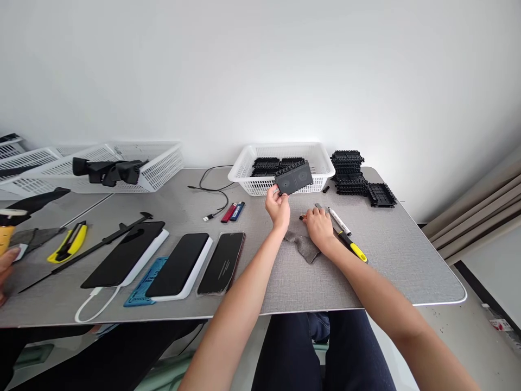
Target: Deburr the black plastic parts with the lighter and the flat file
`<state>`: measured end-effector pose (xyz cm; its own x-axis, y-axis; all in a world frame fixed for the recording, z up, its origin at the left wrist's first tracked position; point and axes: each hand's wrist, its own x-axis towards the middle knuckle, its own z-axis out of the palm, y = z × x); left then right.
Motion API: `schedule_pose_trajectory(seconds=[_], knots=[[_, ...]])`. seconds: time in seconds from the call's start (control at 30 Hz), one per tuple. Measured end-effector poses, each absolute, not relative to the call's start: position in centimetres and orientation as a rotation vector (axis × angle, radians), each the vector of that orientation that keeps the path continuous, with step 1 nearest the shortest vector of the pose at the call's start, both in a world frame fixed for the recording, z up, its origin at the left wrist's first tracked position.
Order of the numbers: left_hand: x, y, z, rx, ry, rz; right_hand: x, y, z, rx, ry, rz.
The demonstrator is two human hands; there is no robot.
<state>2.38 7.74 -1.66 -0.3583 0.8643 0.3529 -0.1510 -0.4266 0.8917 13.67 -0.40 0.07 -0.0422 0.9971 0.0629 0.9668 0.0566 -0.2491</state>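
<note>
My left hand (278,207) holds a flat black plastic part (293,178) by its lower left corner, tilted, in front of a white basket (260,187). Similar black parts (266,164) lie inside that basket. On the table, my right hand (319,227) is closed with its fingers bent down; a small orange-brown object shows at its left edge and a grey blade tip above it, but what it grips is not clear. A grey cloth (306,248) lies below it, and a white marker (339,221) and a yellow-black handled tool (355,250) lie to its right.
Black parts (350,174) are stacked at the back right. Left of my arms are two lighters (233,212), a cable (220,190), several phones (222,263), a caliper (101,243) and a yellow cutter (68,243). Another person's hand (5,271) is at the far left.
</note>
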Motion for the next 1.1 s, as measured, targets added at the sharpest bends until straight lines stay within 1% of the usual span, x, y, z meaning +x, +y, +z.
schedule_pose_trajectory(seconds=[0.17,0.33,0.47,0.63,0.73,0.8,0.97,1.03,1.1], knots=[[2.4,7.3,-1.3,1.171,1.074,1.874,14.9,-0.9,2.0,-2.105,-2.103,0.155],[2.4,7.3,-1.3,1.202,1.091,1.921,17.5,-1.5,3.5,-2.364,-1.975,0.252],[2.6,7.1,-1.2,1.233,1.072,1.949,18.1,-2.3,3.6,-2.436,-1.896,0.312],[2.6,6.5,-1.0,1.494,1.073,2.001,18.2,-2.6,3.2,-2.413,-1.749,0.403],[2.5,6.2,-0.8,1.578,1.077,2.064,19.0,-2.3,3.1,-2.301,-1.659,0.527],[2.4,6.0,-0.6,1.629,1.087,2.089,20.0,-2.2,3.3,-2.172,-1.607,0.68],[2.3,5.8,-0.2,1.679,1.11,2.179,23.4,-2.1,4.5,-1.705,-1.426,1.216],[2.3,5.8,0.0,1.67,1.085,2.211,24.6,-1.9,5.1,-1.517,-1.325,1.353],[2.3,5.7,0.1,1.674,1.047,2.218,25.5,-1.5,5.6,-1.366,-1.227,1.421]])
